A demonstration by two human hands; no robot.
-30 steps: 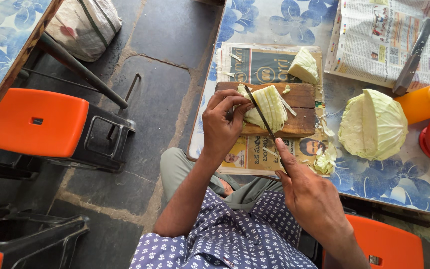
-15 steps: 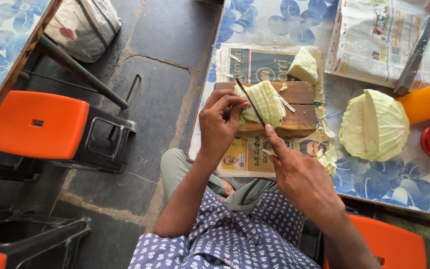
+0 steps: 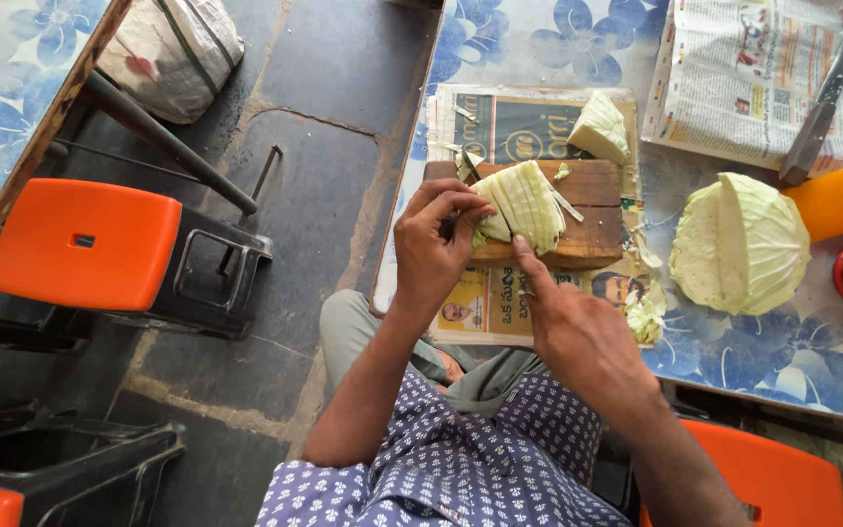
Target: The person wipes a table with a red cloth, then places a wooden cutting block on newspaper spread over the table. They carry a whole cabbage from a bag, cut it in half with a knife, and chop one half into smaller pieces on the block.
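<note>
On a flower-patterned counter (image 3: 578,39), atop a brown wooden chopping board (image 3: 592,210), the left hand (image 3: 433,244) pinches a pale green cabbage wedge (image 3: 521,205); the right hand (image 3: 578,327), closed round a mostly hidden knife, shreds it; next cut needs fingers tucked clear.

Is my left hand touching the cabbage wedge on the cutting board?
Touching. The head view shows the left hand with fingertips pressed against the cabbage wedge.
</note>
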